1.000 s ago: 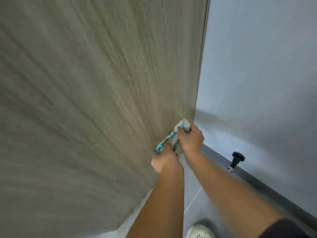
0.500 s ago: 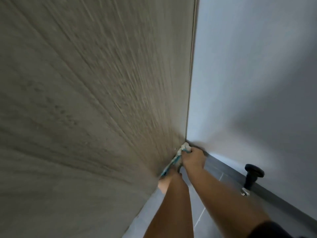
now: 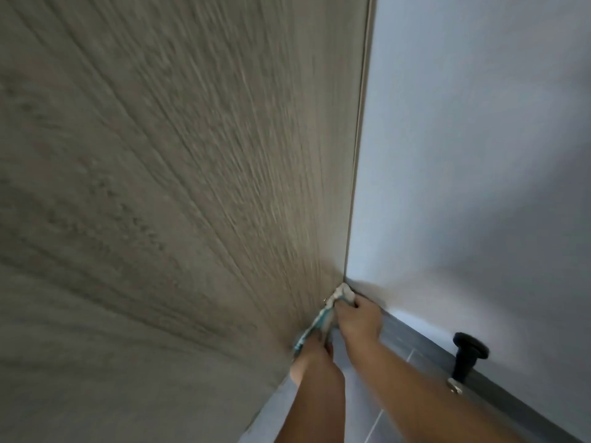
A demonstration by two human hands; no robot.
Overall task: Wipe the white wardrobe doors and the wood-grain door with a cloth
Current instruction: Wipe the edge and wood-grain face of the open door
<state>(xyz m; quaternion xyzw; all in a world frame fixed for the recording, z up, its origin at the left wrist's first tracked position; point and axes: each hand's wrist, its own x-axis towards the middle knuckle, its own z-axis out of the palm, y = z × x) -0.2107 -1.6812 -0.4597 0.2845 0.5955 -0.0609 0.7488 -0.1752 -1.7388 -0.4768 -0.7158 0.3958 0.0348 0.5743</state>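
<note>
I see my right hand [image 3: 359, 318] and left hand [image 3: 313, 354] both gripping the cloth [image 3: 319, 321], pressed on the wood-grain door [image 3: 192, 187]; a door stopper [image 3: 468, 350] stands further right.

Two hands [image 3: 315, 354] [image 3: 359, 319]; one cloth [image 3: 342, 292]; one door [image 3: 160, 187]

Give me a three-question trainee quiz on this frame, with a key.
1. True or false: the left hand and the right hand both grip the cloth.
2. Where on the wood-grain door is the cloth? A) top edge B) bottom corner beside the white wall C) middle
3. What colour is the door stopper at the wall's foot?
Key: 1 true; 2 B; 3 black.
</note>
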